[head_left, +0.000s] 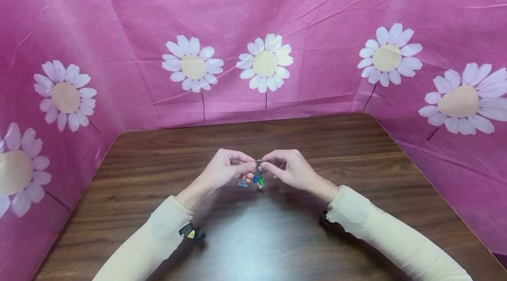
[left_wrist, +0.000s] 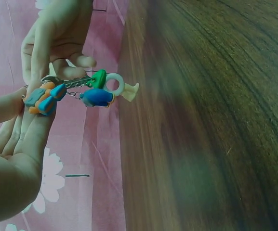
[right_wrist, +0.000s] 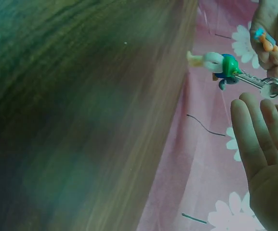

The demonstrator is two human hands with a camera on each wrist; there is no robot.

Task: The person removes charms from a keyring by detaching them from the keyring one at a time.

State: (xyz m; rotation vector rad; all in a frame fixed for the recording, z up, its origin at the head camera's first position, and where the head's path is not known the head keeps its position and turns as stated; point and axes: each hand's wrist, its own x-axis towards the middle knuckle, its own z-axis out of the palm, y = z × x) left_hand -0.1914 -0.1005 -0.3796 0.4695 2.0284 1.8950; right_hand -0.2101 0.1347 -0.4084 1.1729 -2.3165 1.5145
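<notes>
Above the table, both hands meet at a metal key ring, in the middle of the head view. My left hand pinches it from the left between thumb and index finger. From the right, my right hand pinches the same ring. An orange, grey and blue figure charm hangs against the left fingers. Below the ring dangle metal chains, a blue figure charm, and a green piece with a white ring and a pale yellow end. The fingers partly hide the key ring.
A brown wood-grain table lies under the hands. Pink cloth printed with white daisies stands around its back and sides. Dark straps with devices sit at the cuffs of the cream sleeves.
</notes>
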